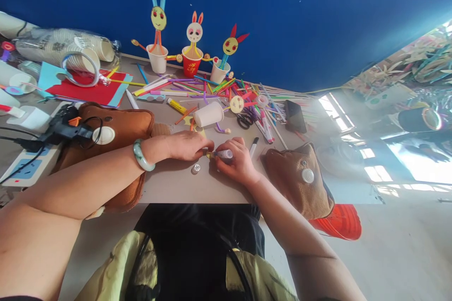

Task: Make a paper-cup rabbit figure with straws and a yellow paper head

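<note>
My right hand (235,161) is closed around a short white tube (225,154), whose one end points toward my left hand. My left hand (189,146) has its fingers pinched together just beside it, and what they hold is hidden. A small yellow piece (209,154) shows between the two hands; I cannot tell which one holds it. On the table in front of my left hand lies a small clear round cap (196,168). Behind the hands a white paper cup (208,114) lies on its side, near a yellow disc with a drawn face (236,104).
Three cup figures with rabbit ears, among them a red cup (191,67), stand along the blue wall. Colored sticks (226,85), black scissors (244,121), markers (266,127) and a phone (295,116) lie behind. Brown pouches (123,127) (300,178) flank my arms; a power strip (30,169) sits left.
</note>
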Demonstrator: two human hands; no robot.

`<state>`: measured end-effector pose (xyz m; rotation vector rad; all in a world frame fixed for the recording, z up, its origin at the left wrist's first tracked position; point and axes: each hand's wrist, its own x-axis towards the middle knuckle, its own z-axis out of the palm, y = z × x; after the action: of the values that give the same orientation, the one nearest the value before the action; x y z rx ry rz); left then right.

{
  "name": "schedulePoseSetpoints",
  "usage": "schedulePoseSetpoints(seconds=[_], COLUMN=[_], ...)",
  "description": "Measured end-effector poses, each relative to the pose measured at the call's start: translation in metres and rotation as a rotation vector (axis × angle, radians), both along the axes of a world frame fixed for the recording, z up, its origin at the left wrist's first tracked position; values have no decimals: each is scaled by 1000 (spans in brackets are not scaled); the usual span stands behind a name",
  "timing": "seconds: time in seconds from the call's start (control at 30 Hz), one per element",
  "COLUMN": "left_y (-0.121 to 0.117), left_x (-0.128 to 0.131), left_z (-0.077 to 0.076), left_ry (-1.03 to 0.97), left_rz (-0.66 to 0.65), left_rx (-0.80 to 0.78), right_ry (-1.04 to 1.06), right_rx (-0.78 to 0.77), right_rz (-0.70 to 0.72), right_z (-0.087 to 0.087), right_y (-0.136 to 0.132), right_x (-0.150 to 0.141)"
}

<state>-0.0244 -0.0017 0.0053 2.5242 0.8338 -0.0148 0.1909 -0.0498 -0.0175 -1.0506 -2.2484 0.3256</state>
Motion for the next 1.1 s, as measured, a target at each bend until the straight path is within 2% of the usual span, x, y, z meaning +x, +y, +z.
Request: schedulePoseSetpoints(seconds=[0.23,0.43,0.67,0.9,1.1], left_y=[-3,-4,2,-4,-3], left_x=[0,-2,-4,-1,-3], left_z=[5,3,-8,-1,-5], left_ry=[19,6,-49,-17,-35], left_rz=[22,32,11,33,23], left_rx=[-17,-1,12,26,44], right_ry=[-11,107,-21,-51,30], right_rx=[92,173,131,112,134], right_rz=[7,-54,78,145,73], right_z=[3,3,2,3,1], right_y=[1,-2,0,1,-1], right_x=[2,4,1,0,2])
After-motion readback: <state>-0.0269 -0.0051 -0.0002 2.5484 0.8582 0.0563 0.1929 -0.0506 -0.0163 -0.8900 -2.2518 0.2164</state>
